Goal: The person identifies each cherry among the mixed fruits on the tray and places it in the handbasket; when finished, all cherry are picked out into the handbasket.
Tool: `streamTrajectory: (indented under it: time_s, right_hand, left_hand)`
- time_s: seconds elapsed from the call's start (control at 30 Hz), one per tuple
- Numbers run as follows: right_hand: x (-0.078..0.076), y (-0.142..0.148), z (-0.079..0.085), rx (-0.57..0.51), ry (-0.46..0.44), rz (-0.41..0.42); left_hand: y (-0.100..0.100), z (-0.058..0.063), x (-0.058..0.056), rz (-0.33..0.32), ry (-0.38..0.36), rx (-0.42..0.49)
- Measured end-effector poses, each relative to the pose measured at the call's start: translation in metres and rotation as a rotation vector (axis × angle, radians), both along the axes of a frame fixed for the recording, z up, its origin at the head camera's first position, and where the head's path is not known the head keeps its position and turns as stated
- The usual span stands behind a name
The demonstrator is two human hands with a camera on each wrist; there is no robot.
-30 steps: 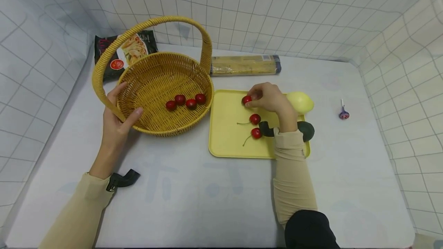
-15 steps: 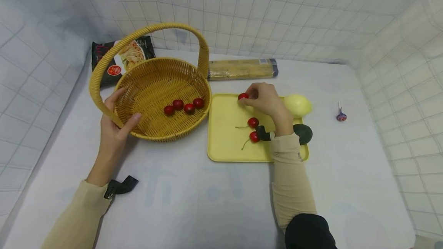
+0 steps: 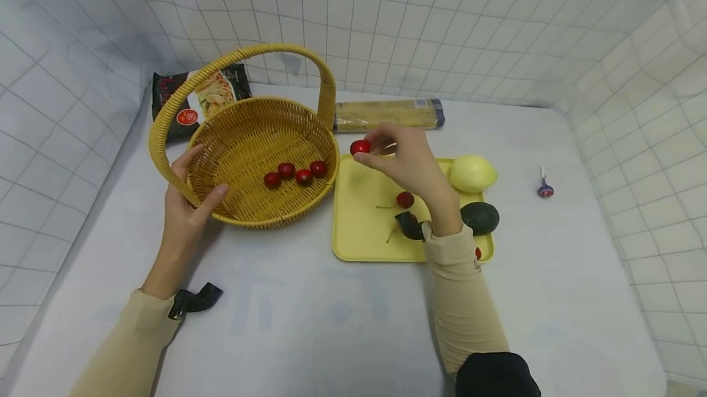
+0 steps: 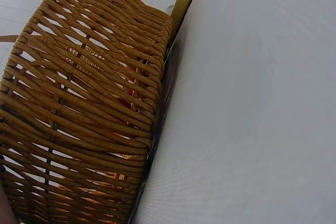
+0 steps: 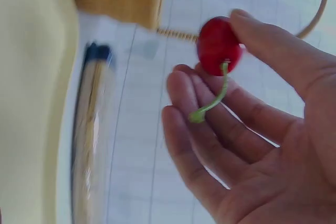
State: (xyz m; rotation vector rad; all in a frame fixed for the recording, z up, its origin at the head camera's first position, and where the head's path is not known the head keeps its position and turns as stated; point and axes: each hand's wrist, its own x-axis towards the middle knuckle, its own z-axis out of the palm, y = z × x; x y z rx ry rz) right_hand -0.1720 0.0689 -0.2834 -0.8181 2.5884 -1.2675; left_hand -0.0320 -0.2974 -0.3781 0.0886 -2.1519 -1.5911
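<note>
One red cherry (image 5: 216,45) is pinched between the thumb and fingertips of the right hand (image 3: 407,158), its green stem (image 5: 218,98) trailing past loosely bent fingers. It is held above the far left corner of the yellow tray (image 3: 356,225). On the tray lies a stemmed cherry (image 3: 405,199); another stem (image 3: 391,235) pokes out from behind the black wrist mount (image 3: 409,226). A lemon (image 3: 473,173) sits at the tray's far right corner, an avocado (image 3: 480,218) at its right edge, and a red bit (image 3: 477,253) shows at its near right corner. Just left of the tray stands the wicker basket (image 3: 237,161), four cherries (image 3: 304,177) lying in the side nearest the tray. The left hand (image 3: 188,204) grips the basket's rim on the side away from the tray, thumb over it. Beyond the tray lies a long packet (image 3: 386,116); a black packet (image 3: 173,116) is farther left of it. Well right of the tray is a lollipop (image 3: 545,190).
</note>
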Motion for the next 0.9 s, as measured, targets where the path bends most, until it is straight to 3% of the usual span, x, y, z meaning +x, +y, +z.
streamTrajectory:
  time_s: [0.27,0.5,0.63,0.9]
  right_hand:
    - [0.011,-0.024,-0.001,-0.045,0.061,0.062]
    - [0.013,-0.058,-0.002,0.024,0.080,0.155]
    - [0.014,-0.083,0.000,0.049,0.062,0.158]
    - [0.020,-0.122,0.003,-0.056,0.081,0.157]
  left_hand:
    - [0.001,0.000,0.001,0.004,-0.010,0.000]
    - [0.000,-0.002,0.000,-0.006,0.005,0.007]
    - [0.000,-0.002,0.000,-0.005,0.007,0.003]
    - [0.001,0.001,0.001,-0.016,0.001,-0.004]
